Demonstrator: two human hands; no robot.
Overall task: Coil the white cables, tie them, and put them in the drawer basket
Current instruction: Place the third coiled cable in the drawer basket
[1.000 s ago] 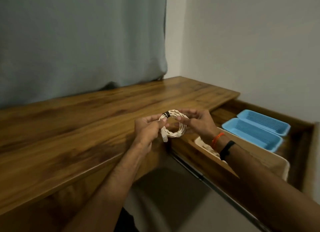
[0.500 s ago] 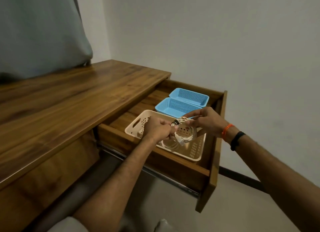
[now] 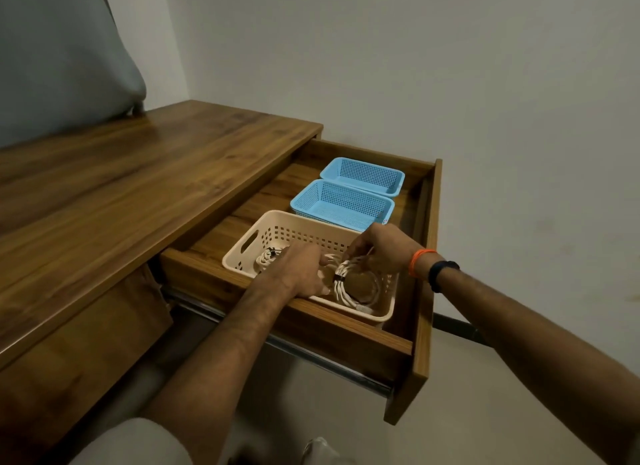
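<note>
A coiled white cable (image 3: 351, 284) bound with a black tie sits low inside the beige drawer basket (image 3: 242, 256), toward its right end. My right hand (image 3: 379, 251) grips the coil's top from the right, fingers curled over it. From the left, my left hand (image 3: 299, 274) reaches into the basket, and its fingertips hold the coil's left edge. A second tied white coil (image 3: 268, 256) lies in the basket's left end, partly hidden by my left hand.
The basket stands at the front of an open wooden drawer (image 3: 427, 256). Two blue mesh trays (image 3: 341, 204) (image 3: 363, 175) sit behind it. The wooden desk top (image 3: 138, 187) stretches left, with a grey curtain (image 3: 62, 48) behind.
Both hands carried the tied coil from above the desk over to the drawer and lowered it into the beige basket. The view swung right and down.
</note>
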